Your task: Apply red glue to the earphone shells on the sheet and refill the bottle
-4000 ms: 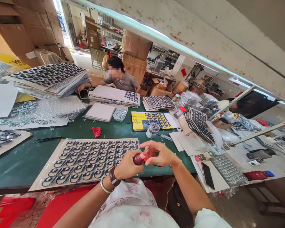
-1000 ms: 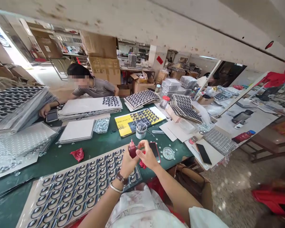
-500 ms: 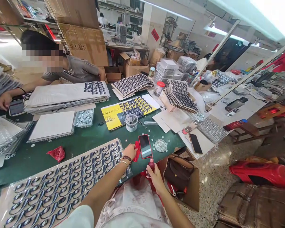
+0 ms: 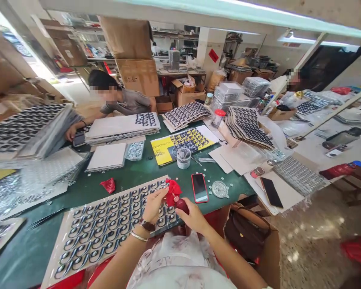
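Observation:
My left hand [image 4: 154, 205] pinches a crumpled red cloth [image 4: 173, 188] above the near edge of the green table. My right hand [image 4: 193, 216] is wrapped round a small dark red squeeze bottle [image 4: 182, 205], whose pale tip meets the cloth. Beneath both hands lies a card sheet [image 4: 108, 228] with rows of dark curved pieces bearing shiny round dots. A red-edged phone [image 4: 199, 188] rests just right of the bottle. Beside the phone is a round clear dish [image 4: 220, 189], with several small discs scattered around it.
A clear tub [image 4: 183, 158] stands before a yellow printed sheet [image 4: 161, 146]. Another red cloth [image 4: 108, 185] lies left. An open carton holding a brown bag [image 4: 246, 230] sits by my right side. Across the table, a person [image 4: 128, 100] sits behind stacked sheets.
My left hand has lifted the red cloth off the table. My right hand has raised the bottle and brought its tip to the cloth. The camera view has turned left.

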The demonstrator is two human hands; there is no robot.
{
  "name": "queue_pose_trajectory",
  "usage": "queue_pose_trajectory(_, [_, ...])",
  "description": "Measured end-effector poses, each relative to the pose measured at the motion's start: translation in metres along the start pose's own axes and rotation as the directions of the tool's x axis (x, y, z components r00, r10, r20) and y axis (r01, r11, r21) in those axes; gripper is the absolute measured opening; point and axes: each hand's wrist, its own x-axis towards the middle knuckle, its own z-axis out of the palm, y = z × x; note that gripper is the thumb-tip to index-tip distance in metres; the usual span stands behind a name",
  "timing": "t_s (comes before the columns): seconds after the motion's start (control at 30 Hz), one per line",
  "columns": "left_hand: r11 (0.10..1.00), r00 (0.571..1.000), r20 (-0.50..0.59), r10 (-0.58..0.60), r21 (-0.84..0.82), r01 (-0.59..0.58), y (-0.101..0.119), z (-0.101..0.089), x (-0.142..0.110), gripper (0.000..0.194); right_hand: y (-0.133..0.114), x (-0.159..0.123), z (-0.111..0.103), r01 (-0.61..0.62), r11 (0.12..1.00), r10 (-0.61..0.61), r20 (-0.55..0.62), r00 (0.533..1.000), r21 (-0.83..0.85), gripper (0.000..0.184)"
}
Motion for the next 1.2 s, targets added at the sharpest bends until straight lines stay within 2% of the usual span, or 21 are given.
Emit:
queue_pose_trajectory(0.13, [0.993, 0.993, -0.098, 0.063, -0.093, -0.072, 0.013, -0.012, -0.032, 0.040, -0.018, 0.008, 0.017, 0.071, 0.996, -0.065, 0.089, 0.994, -0.060, 0.032])
queue_pose_trajectory(0.27, [0.988, 0.977, -0.188, 0.096, -0.105, -0.117, 0.014, -0.028, -0.051, 0.040, -0.024, 0.011, 0.028, 0.108, 0.991, -0.093, 0.164, 0.982, -0.083, 0.032])
queue_pose_trajectory(0.4, [0.990, 0.971, -0.197, 0.138, 0.004, -0.140, 0.011, -0.044, -0.061, 0.041, -0.027, 0.012, 0.037, 0.131, 0.986, -0.106, 0.231, 0.967, -0.099, 0.032])
queue_pose_trajectory(0.53, [0.954, 0.948, -0.191, 0.255, 0.210, -0.214, 0.013, -0.056, -0.064, 0.034, -0.032, 0.013, 0.041, 0.175, 0.974, -0.130, 0.273, 0.953, -0.146, 0.033])
queue_pose_trajectory(0.7, [0.826, 0.932, -0.044, 0.360, 0.479, -0.297, 0.029, -0.067, -0.068, 0.022, -0.040, 0.014, 0.035, 0.251, 0.935, -0.168, 0.307, 0.937, -0.252, 0.030])
queue_pose_trajectory(0.83, [0.665, 0.918, 0.107, 0.382, 0.658, -0.353, 0.047, -0.071, -0.072, 0.029, -0.045, 0.014, 0.030, 0.281, 0.904, -0.172, 0.326, 0.929, -0.324, 0.030])
queue_pose_trajectory(1.07, [0.418, 0.897, 0.315, 0.309, 0.802, -0.426, 0.066, -0.077, -0.069, 0.031, -0.050, 0.014, 0.023, 0.307, 0.873, -0.171, 0.353, 0.920, -0.379, 0.032])
queue_pose_trajectory(1.2, [0.284, 0.889, 0.350, 0.297, 0.856, -0.432, 0.069, -0.075, -0.066, 0.029, -0.053, 0.014, 0.022, 0.326, 0.847, -0.188, 0.335, 0.923, -0.421, 0.029])
